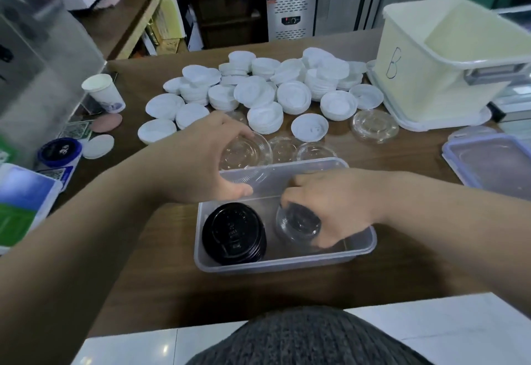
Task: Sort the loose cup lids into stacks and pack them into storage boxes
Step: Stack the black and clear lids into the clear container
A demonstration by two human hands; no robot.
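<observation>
A clear plastic storage box (287,262) sits on the brown table in front of me. A stack of black lids (233,234) stands in its left half. My right hand (330,200) reaches into the right half and grips a stack of clear lids (297,225) from above. My left hand (201,160) holds more clear lids (247,154) just beyond the box's far wall. Many white lids (264,91) lie in loose stacks across the middle of the table. Other clear lids (375,126) lie loose behind the box.
A large cream bin marked "B" (431,77) stands at the back right on its lid. A clear box lid with a blue rim (494,160) lies at the right. A paper cup (105,93) and a blue-lidded tub (59,153) are at the left.
</observation>
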